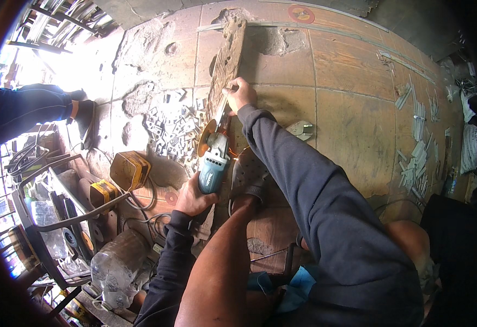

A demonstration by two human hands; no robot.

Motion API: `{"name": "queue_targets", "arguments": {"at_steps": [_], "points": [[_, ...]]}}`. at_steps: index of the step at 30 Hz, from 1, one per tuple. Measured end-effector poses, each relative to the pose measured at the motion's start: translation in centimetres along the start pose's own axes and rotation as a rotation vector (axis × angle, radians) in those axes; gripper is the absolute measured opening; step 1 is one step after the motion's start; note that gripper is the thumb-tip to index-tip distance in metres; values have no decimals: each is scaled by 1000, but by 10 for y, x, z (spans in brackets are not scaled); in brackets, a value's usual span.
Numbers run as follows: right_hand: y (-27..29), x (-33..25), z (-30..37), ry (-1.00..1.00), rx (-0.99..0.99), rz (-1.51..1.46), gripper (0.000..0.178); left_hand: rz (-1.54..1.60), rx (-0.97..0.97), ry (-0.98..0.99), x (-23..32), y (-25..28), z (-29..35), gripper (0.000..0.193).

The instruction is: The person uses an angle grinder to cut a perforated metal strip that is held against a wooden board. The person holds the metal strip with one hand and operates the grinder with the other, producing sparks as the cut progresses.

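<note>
1. Nearest me is my bare knee and shin, running down to my sandalled foot [248, 177], which pins the work on the floor right beside the grinder.
2. My left hand [193, 197] is clamped round the teal angle grinder [212, 155]; its disc [207, 140] meets a thin metal piece on the worn wooden plank [226, 60], and sparks show.
3. My right hand [240, 94] is closed on that piece just ahead of the disc.
4. I judge the disc could grab and kick toward my fingers or foot, both being so near; sparks could reach my bare leg.
5. Cut metal offcuts [173, 131] lie heaped just left of the plank.
6. Containers: a clear plastic bottle [116, 267] lies lower left; I cannot tell its contents.
</note>
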State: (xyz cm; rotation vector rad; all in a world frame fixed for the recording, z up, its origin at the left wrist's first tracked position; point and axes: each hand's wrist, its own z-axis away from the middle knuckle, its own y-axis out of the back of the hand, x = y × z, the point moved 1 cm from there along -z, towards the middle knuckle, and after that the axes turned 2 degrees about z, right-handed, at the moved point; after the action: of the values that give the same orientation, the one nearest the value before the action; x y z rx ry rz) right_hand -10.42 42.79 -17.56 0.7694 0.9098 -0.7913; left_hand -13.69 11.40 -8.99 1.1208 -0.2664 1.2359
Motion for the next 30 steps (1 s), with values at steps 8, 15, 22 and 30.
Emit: {"name": "queue_targets", "arguments": {"at_steps": [8,15,22,30], "points": [[1,-1,1,-7,0,0,33,69,29,-31,3,-1,-7,70],[0,0,-2,-1,-10,-19,32,12,21,-10,4,-2,-7,68],[-3,4,-7,22,17,33,32,34,47,-23,-4,-5,-3,68],[-5,6,-10,55,45,64,31,34,30,-14,1,-4,-7,70]]}}
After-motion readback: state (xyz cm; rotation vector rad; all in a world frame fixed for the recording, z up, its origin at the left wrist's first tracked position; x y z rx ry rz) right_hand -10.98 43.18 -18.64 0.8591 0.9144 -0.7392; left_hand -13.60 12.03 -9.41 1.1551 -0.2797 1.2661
